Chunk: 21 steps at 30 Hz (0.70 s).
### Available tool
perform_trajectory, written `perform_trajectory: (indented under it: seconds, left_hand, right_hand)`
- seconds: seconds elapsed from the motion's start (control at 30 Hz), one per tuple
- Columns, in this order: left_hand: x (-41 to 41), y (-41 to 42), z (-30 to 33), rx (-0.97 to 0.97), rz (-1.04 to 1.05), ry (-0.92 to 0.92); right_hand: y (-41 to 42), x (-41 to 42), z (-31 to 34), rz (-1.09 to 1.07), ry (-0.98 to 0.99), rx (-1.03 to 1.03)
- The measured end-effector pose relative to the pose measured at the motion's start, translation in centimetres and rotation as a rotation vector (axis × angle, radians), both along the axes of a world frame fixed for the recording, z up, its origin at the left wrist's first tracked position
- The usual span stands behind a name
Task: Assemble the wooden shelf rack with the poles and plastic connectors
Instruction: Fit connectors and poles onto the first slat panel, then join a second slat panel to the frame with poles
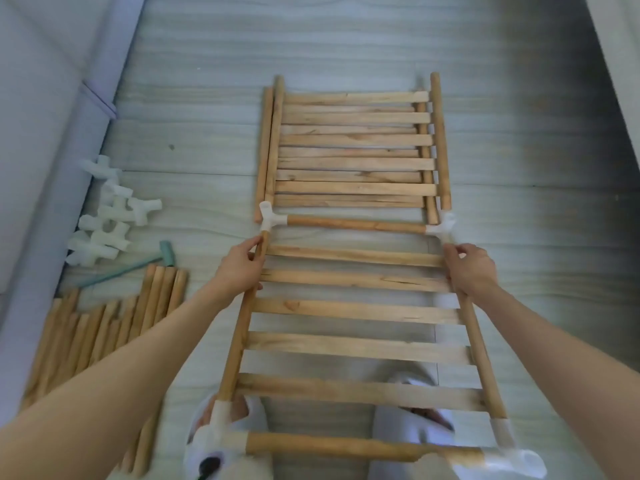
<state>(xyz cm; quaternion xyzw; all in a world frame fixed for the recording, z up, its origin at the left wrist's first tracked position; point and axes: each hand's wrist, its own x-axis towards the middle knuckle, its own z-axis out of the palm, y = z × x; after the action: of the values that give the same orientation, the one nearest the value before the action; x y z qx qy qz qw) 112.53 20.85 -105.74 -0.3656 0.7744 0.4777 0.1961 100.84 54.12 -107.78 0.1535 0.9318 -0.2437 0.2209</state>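
A slatted wooden shelf panel (356, 348) lies in front of me, framed by round poles joined with white plastic connectors at its corners. My left hand (240, 268) grips the panel's left side pole just below the far-left connector (268, 220). My right hand (472, 268) grips the right side pole just below the far-right connector (443, 226). A cross pole (356, 224) links those two connectors. Two near connectors (516, 460) and a near cross pole (363, 446) close the frame by my feet.
More slatted panels (353, 150) lie stacked on the pale wood floor beyond. At left lie several loose white connectors (110, 216), a small green mallet (138, 263) and a bundle of spare poles (104, 327). A grey cushioned edge (69, 133) borders the left.
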Motion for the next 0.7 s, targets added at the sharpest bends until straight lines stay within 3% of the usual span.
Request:
perform_trajectory:
  seconds: [0.33, 0.57, 0.7]
  left_hand:
    - [-7.3, -2.6, -1.1, -0.113, -0.029, 0.004]
    - [-8.0, -2.7, -0.7, -0.363, -0.253, 0.008]
    - [-7.2, -2.5, -0.1, -0.26, -0.207, 0.067]
  right_hand:
    - [-3.8, -7.9, -1.1, 0.008, 0.031, 0.044]
    - [-5.1, -8.2, -1.1, 0.037, 0.048, 0.173]
    - [-5.6, -7.2, -0.2, 0.171, 0.039, 0.187]
